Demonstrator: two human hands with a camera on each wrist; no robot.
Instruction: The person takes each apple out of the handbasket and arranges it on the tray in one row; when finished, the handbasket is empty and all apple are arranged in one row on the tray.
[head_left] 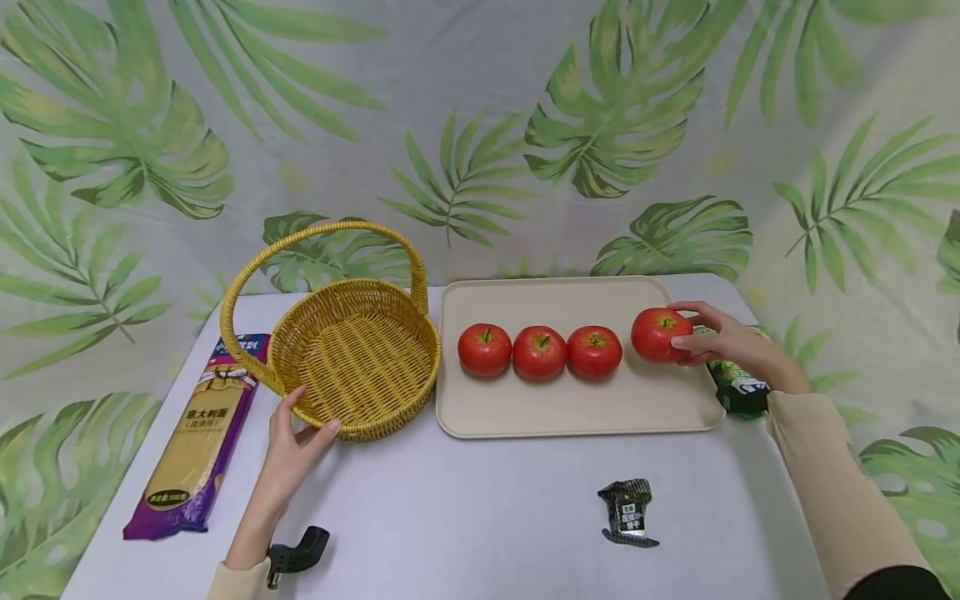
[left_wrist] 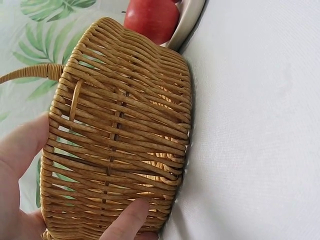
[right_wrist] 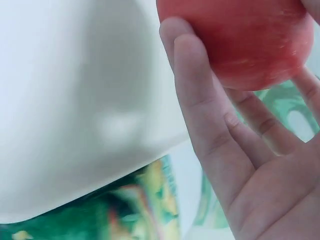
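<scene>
My right hand (head_left: 720,340) holds a red apple (head_left: 662,335) over the right part of a beige tray (head_left: 570,414). In the right wrist view the fingers (right_wrist: 195,85) curl against the apple (right_wrist: 245,45), and a shadow falls on the tray below. Three more red apples (head_left: 484,350) sit in a row on the tray. At the left, my left hand (head_left: 296,446) grips the near rim of a yellow woven basket (head_left: 360,358) with a tall handle. One fingertip (left_wrist: 137,210) presses the basket's outer wall (left_wrist: 120,125) in the left wrist view. The basket's inside shows bare weave.
A long pasta packet (head_left: 198,442) with purple edges lies left of the basket. A small black wrapped packet (head_left: 628,512) is near the front, right of centre. Beyond the tray's right end lies a green packet (head_left: 742,387), partly behind the right hand. A leaf-patterned cloth (head_left: 480,125) hangs behind the table.
</scene>
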